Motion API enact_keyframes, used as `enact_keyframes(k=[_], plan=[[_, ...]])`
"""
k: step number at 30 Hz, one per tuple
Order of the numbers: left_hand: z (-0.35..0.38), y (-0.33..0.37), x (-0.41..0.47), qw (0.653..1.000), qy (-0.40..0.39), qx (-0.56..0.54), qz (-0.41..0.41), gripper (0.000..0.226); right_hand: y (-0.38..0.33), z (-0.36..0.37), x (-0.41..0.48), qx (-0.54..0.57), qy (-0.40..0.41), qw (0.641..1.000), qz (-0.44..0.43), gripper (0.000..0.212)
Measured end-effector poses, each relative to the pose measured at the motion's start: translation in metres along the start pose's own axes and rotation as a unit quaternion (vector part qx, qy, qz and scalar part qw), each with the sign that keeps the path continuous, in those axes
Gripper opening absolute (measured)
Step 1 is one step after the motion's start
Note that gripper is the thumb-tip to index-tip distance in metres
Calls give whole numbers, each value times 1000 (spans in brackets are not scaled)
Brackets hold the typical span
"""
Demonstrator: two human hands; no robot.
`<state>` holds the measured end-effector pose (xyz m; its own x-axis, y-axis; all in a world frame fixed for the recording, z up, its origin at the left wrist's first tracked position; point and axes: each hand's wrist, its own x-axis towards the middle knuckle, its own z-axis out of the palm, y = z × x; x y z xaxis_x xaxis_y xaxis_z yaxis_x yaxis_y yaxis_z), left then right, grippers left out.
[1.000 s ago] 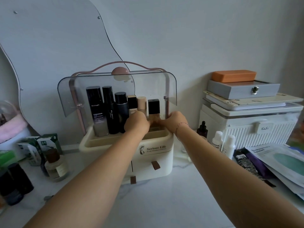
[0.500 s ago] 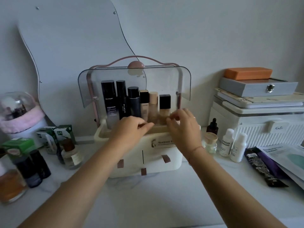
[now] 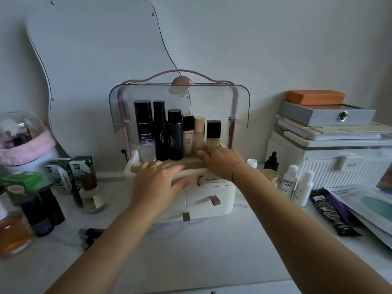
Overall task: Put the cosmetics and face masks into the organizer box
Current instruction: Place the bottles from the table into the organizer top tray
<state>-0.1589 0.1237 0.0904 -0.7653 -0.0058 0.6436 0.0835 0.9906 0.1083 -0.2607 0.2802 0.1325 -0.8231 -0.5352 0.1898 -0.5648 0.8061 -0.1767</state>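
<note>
On the white desk [image 3: 191, 251], the organizer box [image 3: 210, 206] stands with its clear lid up. The left grip [image 3: 158, 181] spreads wide over the front rim; it looks blurry and seems to hold nothing. The right grip [image 3: 220, 162], loosely wide, touches the rim. Six bottles [image 3: 176, 134] stand just behind both grips. The face masks [image 3: 371, 206] lie well right of the right grip.

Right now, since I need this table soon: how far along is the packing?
Done: six bottles stand in the top tray of the organizer box, lid raised. In hand: nothing; left hand and right hand hover open at the tray's front. Left: face masks, two white bottles and a dropper bottle to the right, green boxes to the left.
</note>
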Motion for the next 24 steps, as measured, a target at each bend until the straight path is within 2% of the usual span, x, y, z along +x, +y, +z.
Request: enact_keyframes(k=[4, 6, 8, 10, 12, 13, 17, 20, 24], plan=[[3, 1, -3, 1000, 12, 15, 1, 40, -3, -2, 2, -22, -31, 999, 25, 54], [4, 2, -7, 999, 22, 29, 3, 40, -4, -2, -3, 12, 6, 1000, 11, 45], [5, 2, -14, 998, 39, 46, -3, 44, -3, 4, -17, 104, 133, 986, -16, 31], [8, -2, -24, 996, 60, 58, -7, 52, 6, 19, -44, 191, 318, 929, -16, 19], [11, -7, -35, 995, 78, 66, -22, 59, 28, 42, -74, 221, 444, 867, 46, 16], [13, -10, -40, 994, 86, 62, -36, 61, 43, 53, -87, 236, 460, 851, 94, 20], [16, -12, -46, 992, 104, 16, -73, 66, 97, 85, -106, 335, 359, 823, 284, 51], [19, -11, -45, 991, 116, -3, -74, 64, 117, 92, -94, 366, 295, 828, 306, 66], [22, -13, -45, 989, 132, 3, -62, 59, 128, 93, -71, 383, 259, 828, 317, 67]])
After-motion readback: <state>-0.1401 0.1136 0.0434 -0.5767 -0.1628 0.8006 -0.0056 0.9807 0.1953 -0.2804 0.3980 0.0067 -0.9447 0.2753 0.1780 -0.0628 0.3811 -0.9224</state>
